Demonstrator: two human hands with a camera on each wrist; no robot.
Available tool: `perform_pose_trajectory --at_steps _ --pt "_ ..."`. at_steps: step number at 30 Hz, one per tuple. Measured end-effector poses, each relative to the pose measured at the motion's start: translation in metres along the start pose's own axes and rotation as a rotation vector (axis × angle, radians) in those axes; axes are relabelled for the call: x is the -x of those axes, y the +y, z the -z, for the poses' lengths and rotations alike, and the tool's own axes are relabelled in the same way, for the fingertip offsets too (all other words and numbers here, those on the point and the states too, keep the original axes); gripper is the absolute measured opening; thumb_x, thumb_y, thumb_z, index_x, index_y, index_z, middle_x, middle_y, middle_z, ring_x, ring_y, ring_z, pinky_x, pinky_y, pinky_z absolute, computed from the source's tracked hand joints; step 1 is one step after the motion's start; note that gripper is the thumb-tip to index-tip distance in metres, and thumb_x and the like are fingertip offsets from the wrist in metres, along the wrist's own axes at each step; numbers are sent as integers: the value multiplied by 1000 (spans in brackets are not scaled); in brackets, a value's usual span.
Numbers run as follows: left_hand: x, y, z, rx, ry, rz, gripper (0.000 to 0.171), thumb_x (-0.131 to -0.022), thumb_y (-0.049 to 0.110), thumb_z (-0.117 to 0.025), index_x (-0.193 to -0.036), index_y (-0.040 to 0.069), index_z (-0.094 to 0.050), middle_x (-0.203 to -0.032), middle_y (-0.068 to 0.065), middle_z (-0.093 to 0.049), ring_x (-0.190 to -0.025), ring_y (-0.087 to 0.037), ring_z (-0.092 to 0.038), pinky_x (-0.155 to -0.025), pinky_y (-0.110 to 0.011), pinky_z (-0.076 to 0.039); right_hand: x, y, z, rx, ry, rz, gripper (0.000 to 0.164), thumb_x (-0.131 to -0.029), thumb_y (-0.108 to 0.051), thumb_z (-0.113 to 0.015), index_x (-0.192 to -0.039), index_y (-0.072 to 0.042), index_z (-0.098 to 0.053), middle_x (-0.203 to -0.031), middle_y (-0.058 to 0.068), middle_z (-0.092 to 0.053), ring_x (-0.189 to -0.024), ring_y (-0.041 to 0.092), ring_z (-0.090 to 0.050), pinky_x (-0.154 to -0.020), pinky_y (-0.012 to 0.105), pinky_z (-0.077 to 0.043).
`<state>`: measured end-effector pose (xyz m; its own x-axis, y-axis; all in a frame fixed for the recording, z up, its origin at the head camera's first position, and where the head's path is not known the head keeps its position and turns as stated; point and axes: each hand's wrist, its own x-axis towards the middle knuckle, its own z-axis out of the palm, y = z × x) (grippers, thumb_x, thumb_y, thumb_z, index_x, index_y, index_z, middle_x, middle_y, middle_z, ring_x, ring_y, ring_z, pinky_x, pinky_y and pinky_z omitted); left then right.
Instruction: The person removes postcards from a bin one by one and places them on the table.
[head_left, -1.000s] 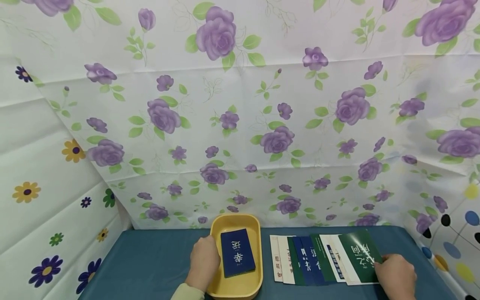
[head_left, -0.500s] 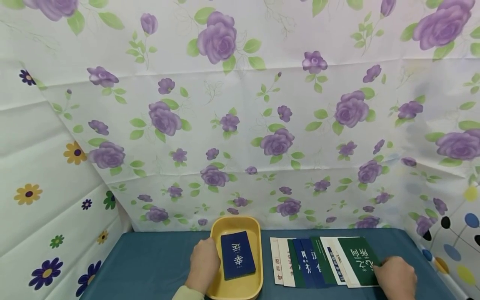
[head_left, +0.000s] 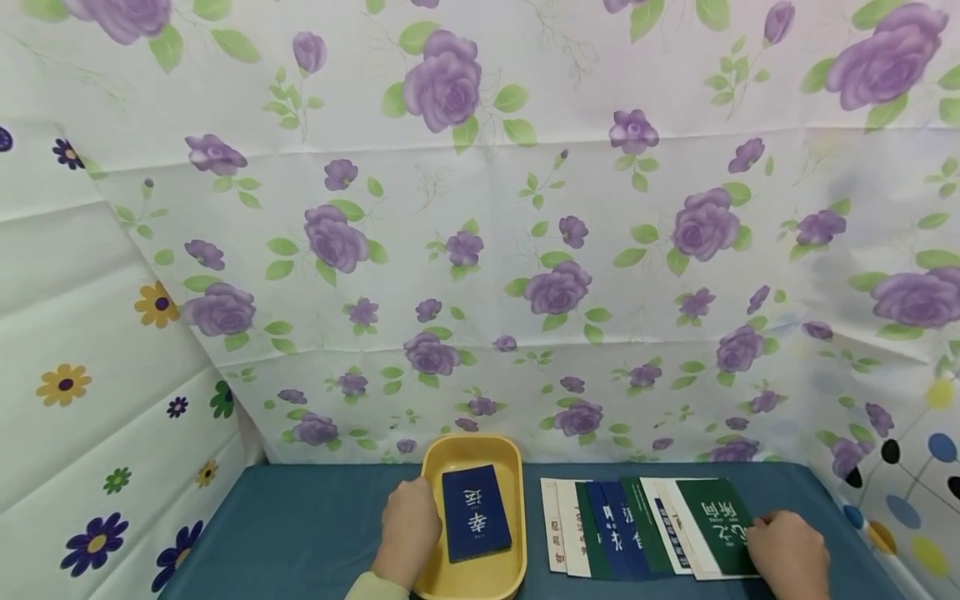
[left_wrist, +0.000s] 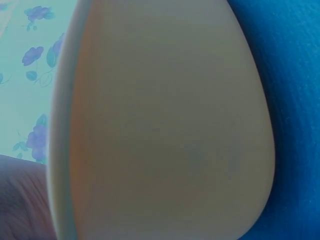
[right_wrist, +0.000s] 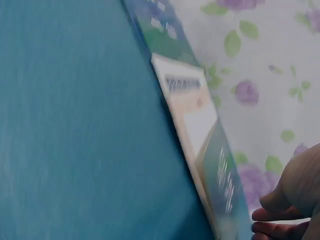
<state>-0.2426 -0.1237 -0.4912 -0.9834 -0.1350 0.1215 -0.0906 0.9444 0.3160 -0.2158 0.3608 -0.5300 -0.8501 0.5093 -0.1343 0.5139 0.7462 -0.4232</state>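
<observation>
My left hand [head_left: 410,529] grips the left rim of a yellow plastic tray [head_left: 517,500]. A dark blue booklet [head_left: 480,500] with white characters lies inside, slightly slanted. The left wrist view is filled by the tray's outer wall [left_wrist: 170,120], with part of the hand at lower left. To the right, my right hand [head_left: 791,552] pinches the right edge of a green booklet [head_left: 716,517] with white characters. It is the rightmost of an overlapping row of booklets. In the right wrist view, thumb and fingertips of the right hand [right_wrist: 295,200] meet the green booklet's edge [right_wrist: 225,180].
Several white, green and blue booklets [head_left: 618,529] lie fanned on the blue-green tablecloth [head_left: 322,517], right of the tray. A flowered sheet [head_left: 480,250] hangs behind the table, with more patterned sheets at the left [head_left: 75,333] and right [head_left: 900,500].
The green booklet has turned from a slant to lie straighter along the row, with my right hand staying at its edge. My left hand and the tray stay in place.
</observation>
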Motion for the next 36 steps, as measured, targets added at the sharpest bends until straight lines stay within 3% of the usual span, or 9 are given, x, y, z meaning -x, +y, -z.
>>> perform_pose_trajectory --at_steps 7,12,22,27,32,36 --pt "-1 1 -1 -2 -4 -17 13 -77 -4 -62 -73 7 -55 -61 -3 -51 -53 -16 -54 -45 -33 -44 24 -55 11 -126 262 262 29 -89 -10 -45 -107 5 -62 -99 23 -58 -95 44 -51 -79 59 -38" --pt "-3 1 -1 -11 6 -10 12 -76 -4 -63 -74 6 -57 -63 -4 -53 -56 -17 -56 -46 -34 -45 47 -108 14 -167 333 412 28 -90 -14 -51 -110 1 -62 -107 23 -58 -95 40 -53 -75 54 -41" --pt "1 2 -3 -4 -8 -5 18 -79 -4 -60 -70 9 -51 -59 0 -47 -52 -12 -49 -44 -32 -42 86 -179 -12 -223 233 620 37 -82 -22 -67 -110 1 -62 -113 19 -58 -107 36 -52 -86 49 -42" --pt "1 1 -2 -6 6 -5 16 -77 -4 -61 -70 8 -53 -60 -1 -49 -53 -13 -50 -44 -32 -42 105 -211 -28 -219 194 659 41 -81 -25 -70 -111 1 -62 -113 17 -58 -105 34 -54 -81 46 -46" --pt "0 -1 -1 -13 19 -12 15 -76 -4 -62 -71 7 -54 -62 -3 -52 -55 -16 -54 -45 -35 -43 125 -239 -43 -214 96 670 56 -80 -31 -71 -124 0 -54 -122 19 -53 -113 35 -50 -83 46 -45" --pt "0 -1 -1 -10 28 -32 14 -76 -2 -62 -71 8 -54 -62 -3 -52 -56 -17 -55 -46 -35 -44 137 -256 -58 -210 39 717 58 -79 -31 -72 -124 1 -54 -118 19 -54 -110 33 -51 -83 44 -45"
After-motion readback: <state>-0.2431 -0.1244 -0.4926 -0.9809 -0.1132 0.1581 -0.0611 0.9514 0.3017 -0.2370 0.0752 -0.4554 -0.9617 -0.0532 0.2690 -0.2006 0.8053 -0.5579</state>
